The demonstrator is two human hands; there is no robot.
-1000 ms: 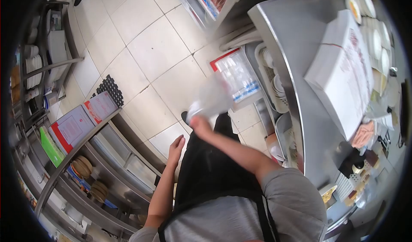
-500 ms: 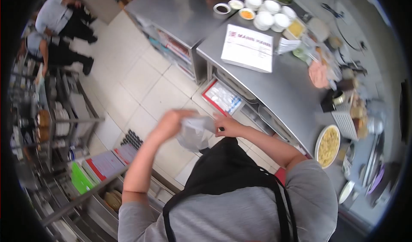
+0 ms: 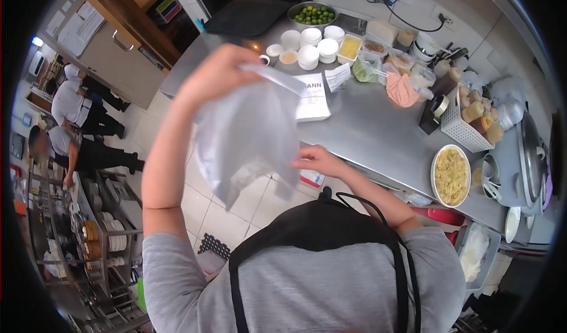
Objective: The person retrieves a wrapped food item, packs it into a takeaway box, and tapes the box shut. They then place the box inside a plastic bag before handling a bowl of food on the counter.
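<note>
A translucent white plastic bag (image 3: pixel 251 129) hangs spread out in front of my chest, slightly blurred by motion. My left hand (image 3: pixel 221 73) is raised, its fingers closed on the bag's upper edge. Lower down, my right hand (image 3: pixel 319 160) has its fingertips pinched at the bag's right edge. Partly behind the bag, a stack of white printed paper (image 3: pixel 313 100) lies on the steel counter (image 3: pixel 372 135).
Stacked small white bowls (image 3: pixel 308 56) and a metal bowl of green limes (image 3: pixel 313 15) stand at the counter's back. On the right are an oval dish of yellow food (image 3: pixel 450 176) and a white basket of bottles (image 3: pixel 460 120). Several people work at left near a rack (image 3: pixel 118 215).
My left hand has risen, pulling the crumpled bag up and spreading it out. My right hand stays at its edge. The view has tilted up, showing more of the counter's back.
</note>
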